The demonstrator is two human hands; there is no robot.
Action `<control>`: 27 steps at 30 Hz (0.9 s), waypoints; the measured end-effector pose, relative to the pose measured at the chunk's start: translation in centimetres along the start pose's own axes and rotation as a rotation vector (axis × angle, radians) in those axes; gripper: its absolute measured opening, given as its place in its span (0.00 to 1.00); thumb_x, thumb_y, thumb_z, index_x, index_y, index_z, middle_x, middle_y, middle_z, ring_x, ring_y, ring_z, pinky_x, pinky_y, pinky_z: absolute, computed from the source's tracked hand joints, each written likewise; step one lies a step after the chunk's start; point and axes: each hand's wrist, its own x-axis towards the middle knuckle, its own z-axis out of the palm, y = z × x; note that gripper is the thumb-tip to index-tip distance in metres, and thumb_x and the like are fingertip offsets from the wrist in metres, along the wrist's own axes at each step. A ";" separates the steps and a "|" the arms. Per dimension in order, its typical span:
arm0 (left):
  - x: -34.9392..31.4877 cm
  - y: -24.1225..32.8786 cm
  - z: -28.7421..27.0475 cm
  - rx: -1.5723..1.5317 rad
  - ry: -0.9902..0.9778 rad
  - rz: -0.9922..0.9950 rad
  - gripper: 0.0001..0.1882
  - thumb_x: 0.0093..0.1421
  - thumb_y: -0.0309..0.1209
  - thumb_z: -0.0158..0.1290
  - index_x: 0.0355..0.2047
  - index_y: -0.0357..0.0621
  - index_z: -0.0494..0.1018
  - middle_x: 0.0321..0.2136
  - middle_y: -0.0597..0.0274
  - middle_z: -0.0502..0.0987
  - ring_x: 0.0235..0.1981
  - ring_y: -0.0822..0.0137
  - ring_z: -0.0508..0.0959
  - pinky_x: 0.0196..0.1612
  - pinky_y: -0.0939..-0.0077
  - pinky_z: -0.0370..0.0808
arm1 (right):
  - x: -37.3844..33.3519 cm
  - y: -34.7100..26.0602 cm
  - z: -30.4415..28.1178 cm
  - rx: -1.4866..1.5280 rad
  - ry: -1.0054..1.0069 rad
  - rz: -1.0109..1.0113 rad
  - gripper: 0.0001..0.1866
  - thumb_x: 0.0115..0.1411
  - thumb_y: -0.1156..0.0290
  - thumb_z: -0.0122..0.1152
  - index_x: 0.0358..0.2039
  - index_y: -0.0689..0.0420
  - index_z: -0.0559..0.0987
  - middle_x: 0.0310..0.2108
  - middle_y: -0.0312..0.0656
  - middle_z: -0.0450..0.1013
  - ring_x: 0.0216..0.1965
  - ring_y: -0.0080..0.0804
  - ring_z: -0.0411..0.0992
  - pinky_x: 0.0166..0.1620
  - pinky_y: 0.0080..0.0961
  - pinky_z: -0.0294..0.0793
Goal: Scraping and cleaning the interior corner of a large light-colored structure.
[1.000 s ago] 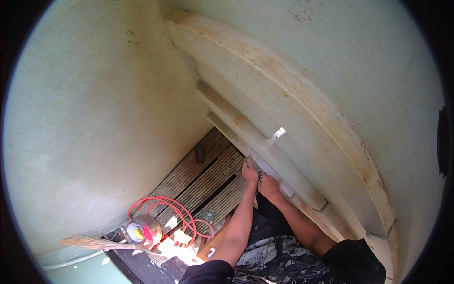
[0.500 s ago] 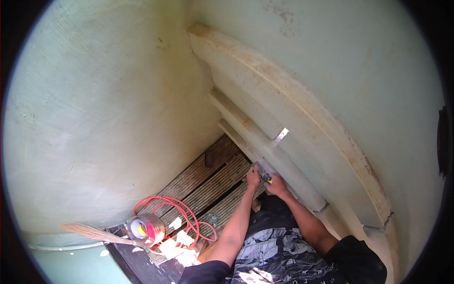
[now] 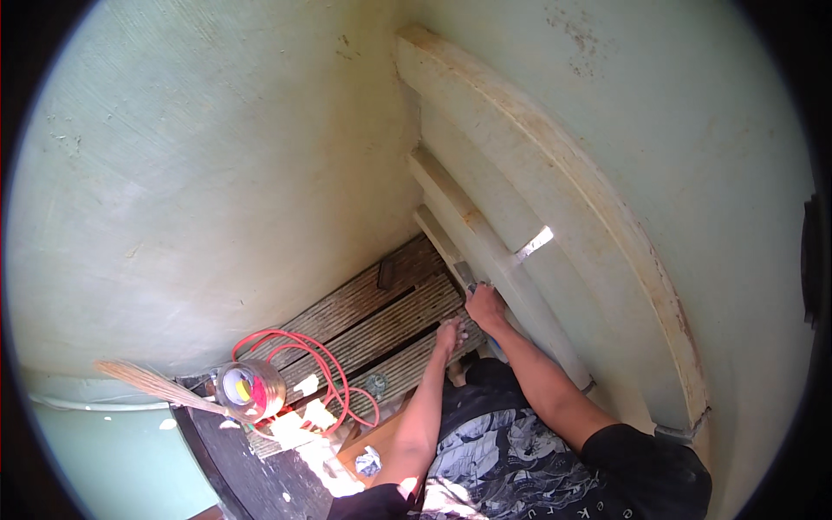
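My right hand [image 3: 486, 306] is closed round the dark handle of a scraper [image 3: 469, 282]. Its flat grey blade points toward the lowest ledge [image 3: 439, 236] of the pale wall; whether it touches is too small to tell. Lower and to the left, my left hand [image 3: 451, 334] hovers over the slatted boards [image 3: 403, 305], its fingers loosely apart and nothing visible in them. The fingertips look whitish.
To the left stand a clear round tub [image 3: 276, 387] with tape rolls and a straw broom [image 3: 152, 378]. A red hose [image 3: 343, 371] coils over the boards. Crumpled paper [image 3: 368, 460] lies by my left forearm. Curved ledges [image 3: 555, 147] jut from the right wall.
My hands were close together at the scraper. Now my left hand has let go and drawn back toward me, while the right has moved farther away with the scraper. The view has shifted slightly.
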 end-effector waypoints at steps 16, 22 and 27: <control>-6.2 1.0 -1.8 0.119 0.033 0.086 0.16 0.61 0.43 0.41 0.43 0.49 0.68 0.37 0.70 0.70 0.27 0.74 0.71 0.25 0.79 0.65 | 1.9 -2.8 -0.6 -0.333 -0.067 -0.038 0.15 0.56 0.62 0.51 0.32 0.61 0.79 0.35 0.50 0.75 0.39 0.43 0.74 0.41 0.34 0.74; -6.6 0.7 -1.6 0.144 0.016 0.154 0.15 0.61 0.42 0.42 0.42 0.48 0.69 0.33 0.71 0.69 0.26 0.74 0.70 0.25 0.79 0.64 | 0.6 -2.0 0.5 -0.269 -0.046 0.021 0.13 0.54 0.64 0.53 0.35 0.58 0.79 0.36 0.47 0.74 0.41 0.41 0.73 0.41 0.33 0.74; -6.9 -0.1 -1.0 0.198 0.033 0.127 0.15 0.59 0.42 0.43 0.40 0.50 0.71 0.29 0.73 0.69 0.24 0.75 0.70 0.23 0.79 0.63 | 2.3 -1.9 -0.5 -0.465 -0.080 -0.176 0.15 0.56 0.62 0.49 0.33 0.57 0.80 0.37 0.45 0.75 0.40 0.41 0.73 0.42 0.33 0.73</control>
